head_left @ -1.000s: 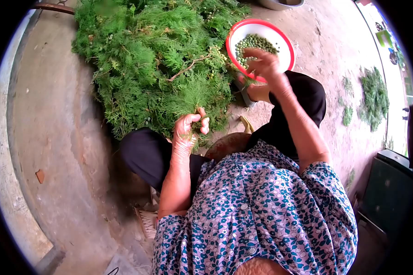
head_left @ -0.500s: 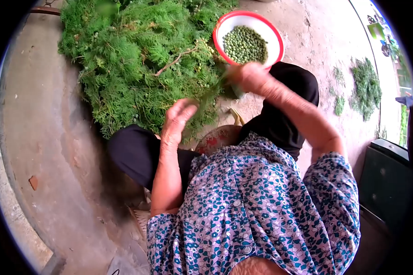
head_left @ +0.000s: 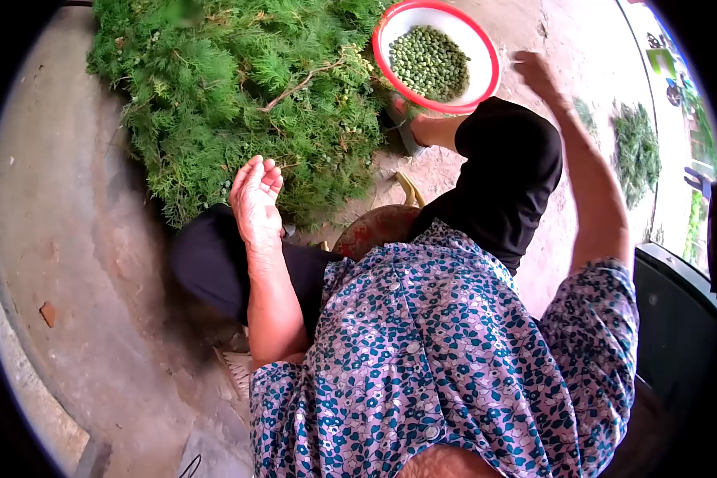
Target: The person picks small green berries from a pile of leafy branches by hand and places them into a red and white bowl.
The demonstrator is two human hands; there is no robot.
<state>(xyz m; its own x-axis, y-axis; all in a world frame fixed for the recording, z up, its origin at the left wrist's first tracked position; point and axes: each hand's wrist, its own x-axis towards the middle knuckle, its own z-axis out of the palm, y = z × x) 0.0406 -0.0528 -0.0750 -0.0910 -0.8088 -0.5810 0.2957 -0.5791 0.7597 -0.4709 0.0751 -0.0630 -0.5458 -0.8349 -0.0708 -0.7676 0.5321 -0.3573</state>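
My left hand (head_left: 256,203) is raised over my left knee, palm up, beside a big heap of green conifer branches (head_left: 239,103). Its fingers are curled in together; what lies under them, if anything, is hidden. My right hand (head_left: 538,73) is out to the right, past the basin, slightly blurred. Its fingers stretch to the left, and no sprig shows in them. Between heap and right hand stands a white basin with a red rim (head_left: 498,68), holding many small green cones (head_left: 429,64).
A smaller pile of green sprigs (head_left: 636,151) lies on the concrete floor at right. A dark green box (head_left: 669,311) stands by my right elbow. My knees (head_left: 518,151) flank a round reddish object (head_left: 374,229). A brown chip (head_left: 48,314) lies at left.
My right hand has swung up and right, away from the heap; the blurred green sprig between my hands is gone from view. My left hand has moved left and turned palm up.
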